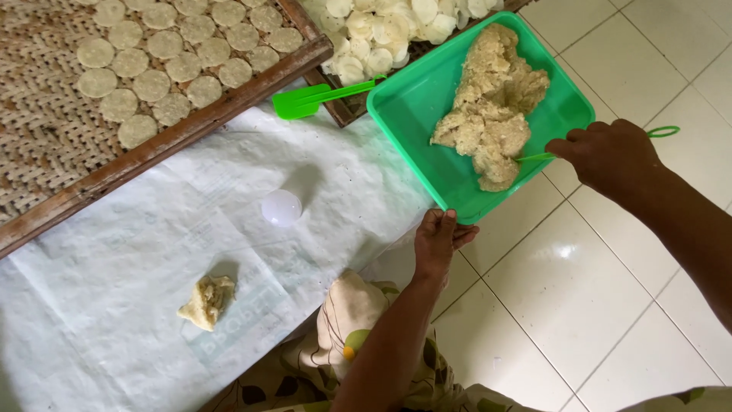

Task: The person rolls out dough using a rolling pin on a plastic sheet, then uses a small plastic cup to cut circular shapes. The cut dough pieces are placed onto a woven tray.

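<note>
Our left hand (441, 240) pinching the green tray (415, 103) at its near edge, our right hand (610, 156) gripping a green utensil (662, 132) stuck into the tray's dough (492, 103), small lump (207, 301) left of the tray

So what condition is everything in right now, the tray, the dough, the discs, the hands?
Green tray: tilted, partly filled.
Dough mass: heaped in the tray, unshaped.
Left hand: gripping the tray's near edge.
Right hand: closed on a green utensil poking the dough.
Small dough lump: lying loose on the white sheet.
Flat discs: laid in rows on the woven rack.
Green spatula: lying unused.
White cup: upside down.
</note>
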